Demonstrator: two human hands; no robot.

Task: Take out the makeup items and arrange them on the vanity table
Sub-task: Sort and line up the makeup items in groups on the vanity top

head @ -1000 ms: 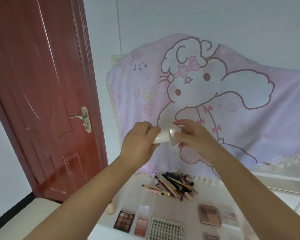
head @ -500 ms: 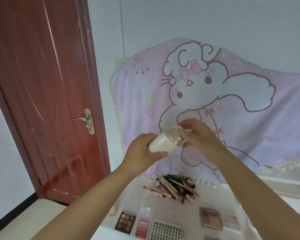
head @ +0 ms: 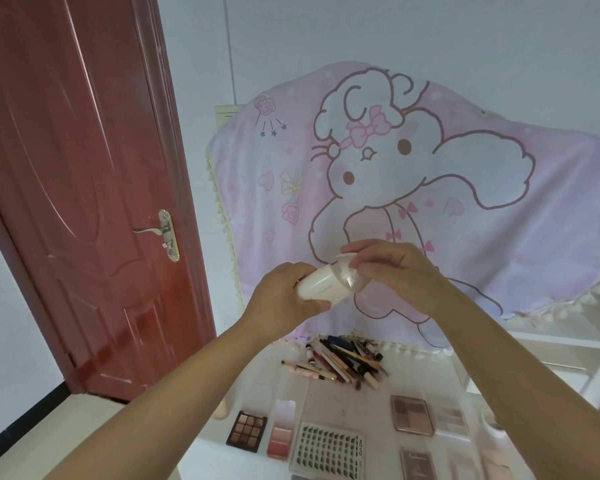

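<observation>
— Above the desk (head: 420,379), what's going on?

— Both hands are raised in front of a pink cartoon blanket (head: 465,188). The left hand (head: 284,299) is wrapped around the cream body of a small bottle (head: 321,285), which lies tilted. The right hand (head: 395,271) pinches the bottle's clear cap (head: 349,275) with its fingertips.

— And on the desk itself?

— Toward the back edge, a loose pile of pencils and brushes (head: 343,362). Near the front edge, a dark eyeshadow palette (head: 246,432), a pink blush palette (head: 280,434) just beside it, then a tray of false lashes (head: 328,452). A rose-gold palette (head: 412,414) lies further right.

— Anything else?

— A red door (head: 77,188) stands at the left.
</observation>
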